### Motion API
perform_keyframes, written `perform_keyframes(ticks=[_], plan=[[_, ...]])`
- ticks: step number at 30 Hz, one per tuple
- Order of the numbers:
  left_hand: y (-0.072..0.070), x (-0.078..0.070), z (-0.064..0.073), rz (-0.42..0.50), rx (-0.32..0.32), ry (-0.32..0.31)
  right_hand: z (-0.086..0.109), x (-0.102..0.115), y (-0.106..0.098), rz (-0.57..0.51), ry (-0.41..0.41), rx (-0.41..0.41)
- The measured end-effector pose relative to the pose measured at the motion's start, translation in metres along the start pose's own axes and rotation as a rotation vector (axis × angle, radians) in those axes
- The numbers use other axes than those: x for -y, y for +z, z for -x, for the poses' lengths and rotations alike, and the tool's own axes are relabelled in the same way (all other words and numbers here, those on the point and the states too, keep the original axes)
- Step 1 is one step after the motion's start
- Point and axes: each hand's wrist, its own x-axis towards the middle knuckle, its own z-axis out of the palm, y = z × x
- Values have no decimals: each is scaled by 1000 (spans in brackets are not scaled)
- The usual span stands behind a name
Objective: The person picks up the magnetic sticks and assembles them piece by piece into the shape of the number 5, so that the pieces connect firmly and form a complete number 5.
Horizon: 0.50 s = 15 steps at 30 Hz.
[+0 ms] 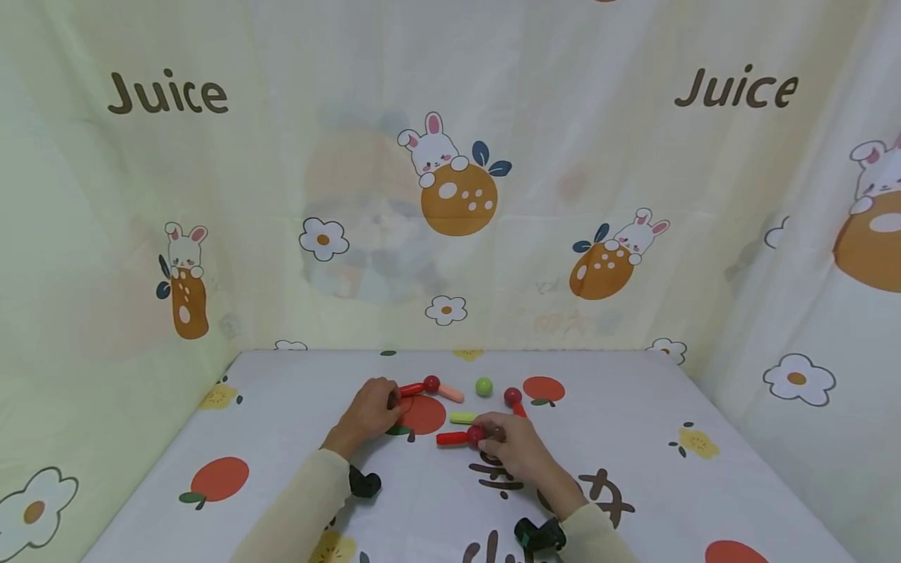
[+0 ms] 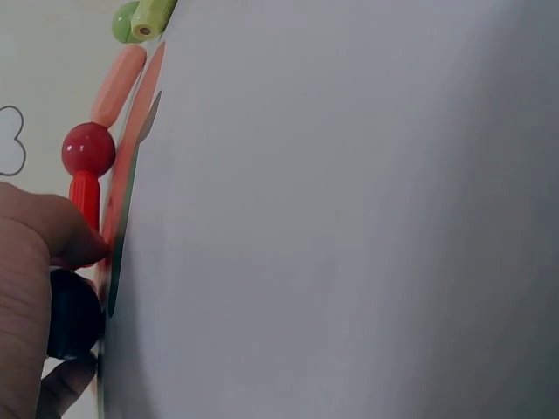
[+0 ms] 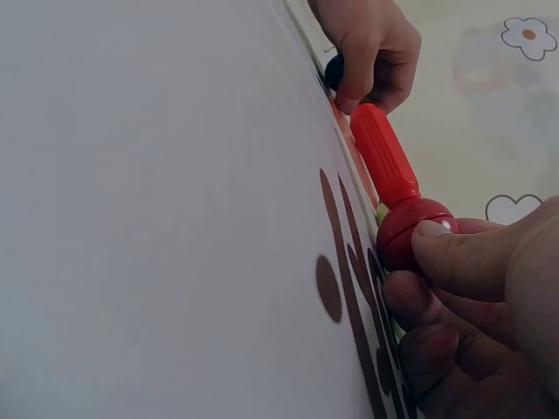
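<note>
My left hand (image 1: 373, 407) grips a black ball (image 2: 74, 314) at the left end of a chain of toy pieces. From that ball a red rod (image 2: 85, 199) runs to a shiny red ball (image 2: 88, 149), and a salmon-pink rod (image 2: 119, 85) extends from its far side. Nearer to me, my right hand (image 1: 517, 446) pinches a dark red ball (image 3: 398, 240) between thumb and fingers. A bright red grooved rod (image 3: 384, 153) is joined to this ball and points left, toward the left hand.
A light green rod (image 1: 462, 417) lies just beyond the right hand's piece. Behind it sits a green ball (image 1: 483, 387). Another red ball (image 1: 513, 397) with a red rod (image 1: 520, 410) lies beyond the right hand. A patterned curtain (image 1: 366, 328) stands at the table's back edge.
</note>
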Motion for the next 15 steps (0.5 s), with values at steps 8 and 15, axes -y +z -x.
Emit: perform_keyframes(ticks=[8,15], plan=[[-3,5,2,-13,25,51,0,1,0,2,6,-3],[-6,7,6,-12,30,83,0,0,1,-2,6,-6]])
